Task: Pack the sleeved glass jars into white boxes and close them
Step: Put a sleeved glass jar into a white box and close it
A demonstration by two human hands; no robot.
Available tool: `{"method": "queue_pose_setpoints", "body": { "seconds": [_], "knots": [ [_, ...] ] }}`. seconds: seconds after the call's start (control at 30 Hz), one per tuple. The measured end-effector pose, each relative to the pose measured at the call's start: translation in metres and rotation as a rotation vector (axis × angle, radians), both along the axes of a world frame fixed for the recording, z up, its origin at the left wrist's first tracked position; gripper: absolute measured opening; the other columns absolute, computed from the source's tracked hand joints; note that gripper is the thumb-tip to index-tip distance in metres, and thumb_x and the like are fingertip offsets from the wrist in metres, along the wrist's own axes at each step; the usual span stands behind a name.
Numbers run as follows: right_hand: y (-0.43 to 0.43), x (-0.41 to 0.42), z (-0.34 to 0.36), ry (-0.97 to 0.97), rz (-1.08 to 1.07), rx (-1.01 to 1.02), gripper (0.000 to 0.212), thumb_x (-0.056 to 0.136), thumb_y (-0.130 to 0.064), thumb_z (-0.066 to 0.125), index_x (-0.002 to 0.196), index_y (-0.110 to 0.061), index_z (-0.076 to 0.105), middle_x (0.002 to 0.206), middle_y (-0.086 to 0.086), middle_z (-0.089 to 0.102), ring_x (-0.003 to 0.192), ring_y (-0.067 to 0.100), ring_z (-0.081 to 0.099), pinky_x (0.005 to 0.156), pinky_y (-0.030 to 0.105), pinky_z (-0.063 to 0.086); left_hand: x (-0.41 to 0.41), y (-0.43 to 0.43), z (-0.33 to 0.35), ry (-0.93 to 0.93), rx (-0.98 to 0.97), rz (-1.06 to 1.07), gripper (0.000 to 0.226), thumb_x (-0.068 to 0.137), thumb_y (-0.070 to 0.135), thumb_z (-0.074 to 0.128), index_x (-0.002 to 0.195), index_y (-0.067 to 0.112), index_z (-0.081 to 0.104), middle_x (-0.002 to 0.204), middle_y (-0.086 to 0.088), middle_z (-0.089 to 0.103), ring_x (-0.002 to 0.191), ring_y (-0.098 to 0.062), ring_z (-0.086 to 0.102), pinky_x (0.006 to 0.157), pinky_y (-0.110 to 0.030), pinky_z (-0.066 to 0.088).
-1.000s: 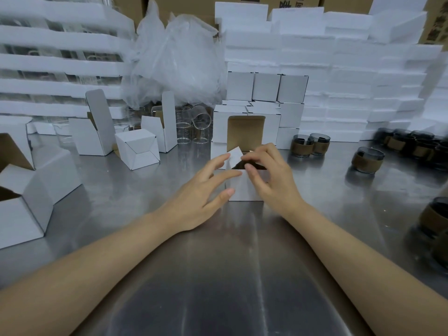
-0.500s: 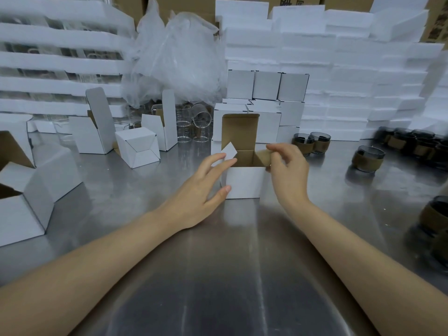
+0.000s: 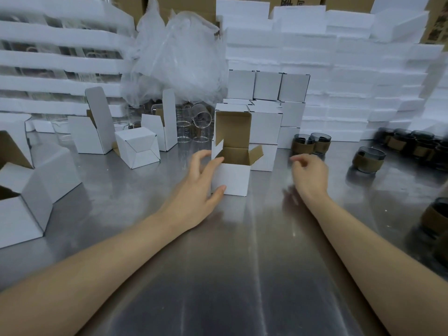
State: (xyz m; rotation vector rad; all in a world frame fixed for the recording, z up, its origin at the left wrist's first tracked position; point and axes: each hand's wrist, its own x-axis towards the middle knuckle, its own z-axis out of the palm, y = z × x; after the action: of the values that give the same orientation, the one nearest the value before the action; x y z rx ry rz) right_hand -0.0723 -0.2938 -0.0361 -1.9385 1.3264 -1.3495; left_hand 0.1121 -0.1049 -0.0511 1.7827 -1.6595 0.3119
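Spanning the foreground, the bench is carrying the white box, which is now standing between the hands with its lid and side flaps spread open and no jar showing inside. The left hand is steadying the box's side with relaxed, open fingers. The right hand, loosely curled and empty, is drawing away from the flaps toward the sleeved jars just beyond it, presumably to fetch one.

Soft overhead light glares off the table (right hand motion-blurred).
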Motion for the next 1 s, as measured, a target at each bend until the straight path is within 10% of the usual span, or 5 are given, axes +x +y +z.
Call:
{"method": "queue_pose_setpoints", "body": {
  "seconds": [0.17, 0.47, 0.77, 1.0],
  "knots": [
    [-0.051, -0.006, 0.0, 0.189, -0.125, -0.023, 0.04, 0.088, -0.003, 0.045, 0.127, -0.002, 0.054, 0.137, 0.018, 0.04, 0.128, 0.033, 0.035, 0.103, 0.04, 0.035, 0.002, -0.003, -0.002, -0.057, -0.047, -0.031, 0.054, 0.093, 0.024, 0.058, 0.143, 0.021, 0.038, 0.15, -0.001, 0.012, 0.135, -0.015, 0.033, 0.092, -0.029, 0.042],
    [-0.112, 0.017, -0.005, 0.496, -0.15, -0.117, 0.056, 0.092, -0.017, 0.053, 0.144, -0.01, 0.033, 0.152, 0.019, 0.02, 0.14, 0.036, 0.017, 0.105, 0.051, 0.032, 0.005, -0.009, -0.003, -0.036, -0.074, -0.092, 0.049, 0.093, 0.025, 0.056, 0.139, 0.019, 0.041, 0.148, 0.004, 0.015, 0.136, -0.016, 0.034, 0.091, -0.031, 0.045],
    [-0.116, 0.019, -0.006, 0.4, -0.081, -0.08, 0.034, 0.093, -0.014, 0.056, 0.121, 0.004, 0.047, 0.146, 0.022, 0.027, 0.125, 0.039, 0.04, 0.105, 0.044, 0.034, 0.006, -0.011, 0.001, 0.009, -0.071, -0.095, 0.046, 0.095, 0.021, 0.052, 0.139, 0.018, 0.042, 0.149, 0.002, 0.022, 0.131, -0.013, 0.035, 0.095, -0.034, 0.044],
    [-0.047, 0.005, -0.005, 0.231, 0.063, -0.047, 0.03, 0.093, -0.016, 0.058, 0.116, 0.001, 0.046, 0.135, 0.016, 0.034, 0.108, 0.028, 0.045, 0.076, 0.031, 0.045, 0.006, -0.011, 0.004, -0.023, -0.047, -0.053, 0.055, 0.094, 0.018, 0.052, 0.146, 0.02, 0.036, 0.152, -0.001, 0.021, 0.136, -0.015, 0.031, 0.098, -0.033, 0.043]
  ]
}}
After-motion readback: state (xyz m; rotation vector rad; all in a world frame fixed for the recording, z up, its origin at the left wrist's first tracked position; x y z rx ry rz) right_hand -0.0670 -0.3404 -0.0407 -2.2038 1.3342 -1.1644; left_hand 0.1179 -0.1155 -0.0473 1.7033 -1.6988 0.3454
